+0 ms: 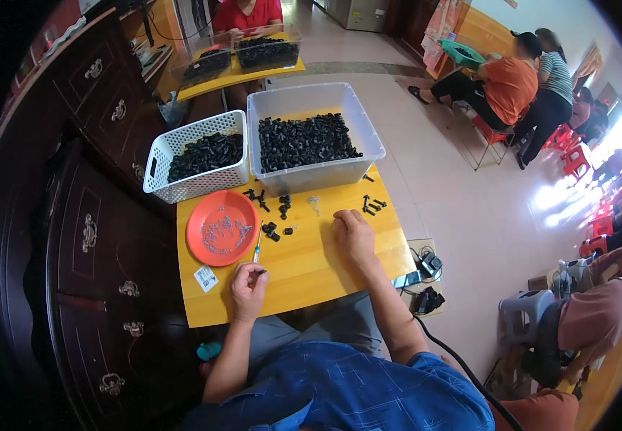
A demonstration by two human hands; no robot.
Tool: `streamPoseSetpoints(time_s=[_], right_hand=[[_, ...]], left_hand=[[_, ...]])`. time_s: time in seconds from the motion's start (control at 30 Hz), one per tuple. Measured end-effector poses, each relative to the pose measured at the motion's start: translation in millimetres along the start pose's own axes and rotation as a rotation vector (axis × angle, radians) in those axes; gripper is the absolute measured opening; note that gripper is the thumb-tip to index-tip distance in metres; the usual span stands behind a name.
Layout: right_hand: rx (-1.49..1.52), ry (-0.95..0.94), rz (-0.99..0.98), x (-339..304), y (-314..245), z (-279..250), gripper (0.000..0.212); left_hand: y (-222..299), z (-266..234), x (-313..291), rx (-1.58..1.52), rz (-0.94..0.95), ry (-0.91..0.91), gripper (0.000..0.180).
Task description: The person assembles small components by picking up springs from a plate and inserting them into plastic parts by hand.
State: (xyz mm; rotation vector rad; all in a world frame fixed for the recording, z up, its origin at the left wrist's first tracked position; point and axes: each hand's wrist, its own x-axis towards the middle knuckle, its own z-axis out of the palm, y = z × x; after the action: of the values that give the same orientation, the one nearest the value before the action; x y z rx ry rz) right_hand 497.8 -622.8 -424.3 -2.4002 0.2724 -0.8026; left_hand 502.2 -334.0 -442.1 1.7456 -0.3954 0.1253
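My left hand (248,289) is closed at the table's near edge, pinching a small black plastic part (261,272) between thumb and fingertips. Over the table's middle, my right hand (355,233) is curled with its fingertips together; whatever it grips is too small to tell. Just above the left hand lies a slim pen-like tool (257,251) beside a red plate (196,241) of small metal pieces (226,233). Short black parts (271,231) form a loose group between my hands. Longer black parts (374,206) lie beyond the right hand, and tiny pale pieces (314,204) lie left of it.
At the table's (304,276) far side stand a white perforated basket (203,184) and a clear bin (318,172), both holding many black parts. A white label (205,279) lies near the plate. Dark drawers (95,287) rise at left. Several people sit around the room.
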Motion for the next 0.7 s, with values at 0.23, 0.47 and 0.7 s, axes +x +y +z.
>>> streamPoseSetpoints(time_s=[0.23,0.47,0.7], right_hand=[[0.253,-0.006,0.137,-2,-8,-9,0.01],[0.488,-0.161,0.239,-28,-33,-11,0.015],[0.756,-0.495,0.358,-65,-62,-1,0.012]], left_hand=[[-4,-2,-1,-0.046,-0.079,-0.029,0.013],[2,-2,0,-0.263,-0.153,-0.043,0.014],[24,8,0,-0.434,-0.331,-0.097,0.014]])
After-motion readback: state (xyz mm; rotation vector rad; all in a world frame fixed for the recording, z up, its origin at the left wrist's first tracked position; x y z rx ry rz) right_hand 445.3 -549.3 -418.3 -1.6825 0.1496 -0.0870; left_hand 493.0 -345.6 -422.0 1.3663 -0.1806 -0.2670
